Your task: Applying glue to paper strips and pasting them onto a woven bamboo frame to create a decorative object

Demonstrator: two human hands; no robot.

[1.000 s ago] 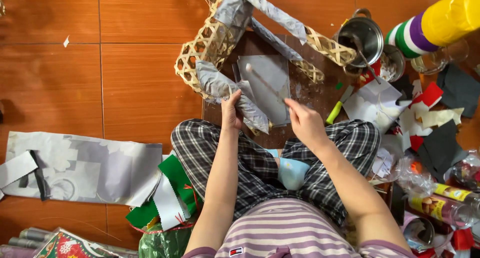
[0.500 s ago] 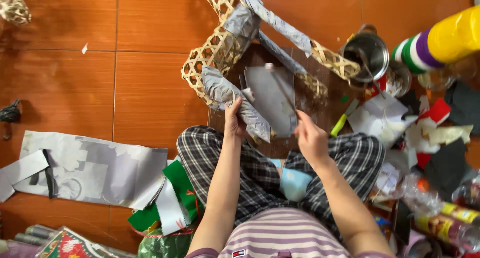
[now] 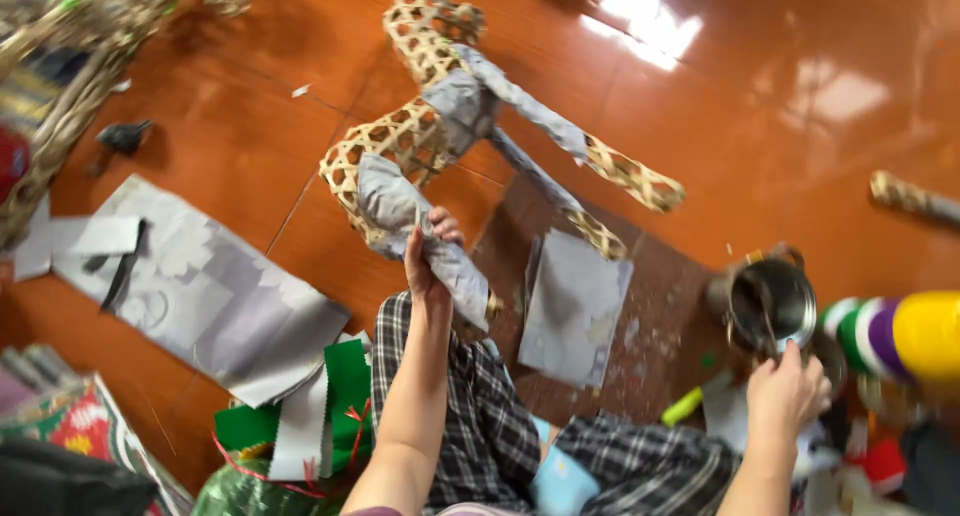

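Frame (image 3: 400, 156) of woven bamboo lies at 11 o'clock; our left hand (image 3: 428, 261) grasps its gray paper leg (image 3: 420, 221). Our right hand (image 3: 785, 396) has left it, now touching the pot (image 3: 770, 301) at 3 o'clock, grip unclear.

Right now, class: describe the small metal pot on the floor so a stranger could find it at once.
Start at the woven bamboo animal frame on the orange tiled floor, then follow the dark mat rightward. At its edge, just above the right hand, stands the shiny round steel pot. It is the only metal thing there, beside striped spools.
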